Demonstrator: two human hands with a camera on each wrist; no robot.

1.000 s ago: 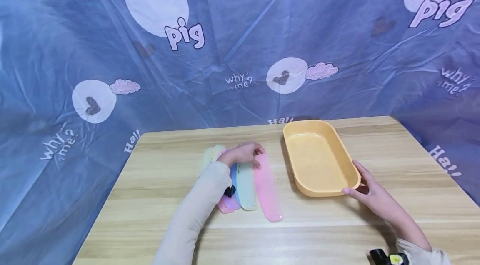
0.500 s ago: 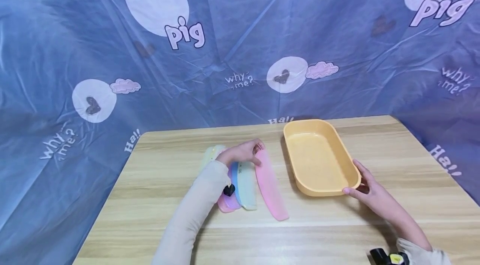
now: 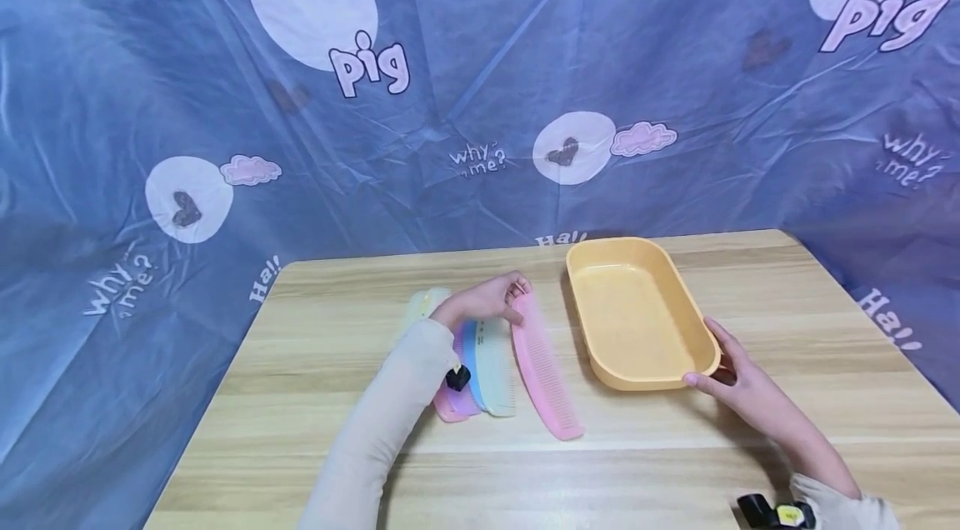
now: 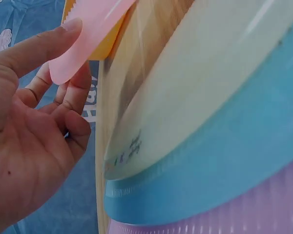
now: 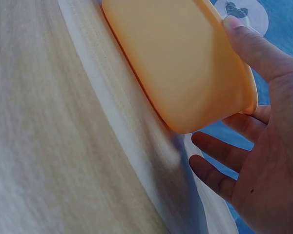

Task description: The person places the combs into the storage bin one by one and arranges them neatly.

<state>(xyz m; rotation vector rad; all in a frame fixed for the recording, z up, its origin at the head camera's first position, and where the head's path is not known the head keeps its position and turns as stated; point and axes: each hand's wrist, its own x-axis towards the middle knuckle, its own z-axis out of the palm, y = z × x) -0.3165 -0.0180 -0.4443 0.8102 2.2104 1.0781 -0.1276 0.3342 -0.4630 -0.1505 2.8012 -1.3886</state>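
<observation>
Left of the tray, overlapping combs lie on the surface. Nearer the tray, the left hand pinches the pink comb by its far end, long axis roughly parallel to the tray's; the right hand pinches the tray's near-right corner.

I can make out cream sleeves, a black device on each; the right one bears a yellow label.

Your head camera looks forward and down over the table; your 2 close wrist views share with it the pink comb (left) and yellow tray (right).
</observation>
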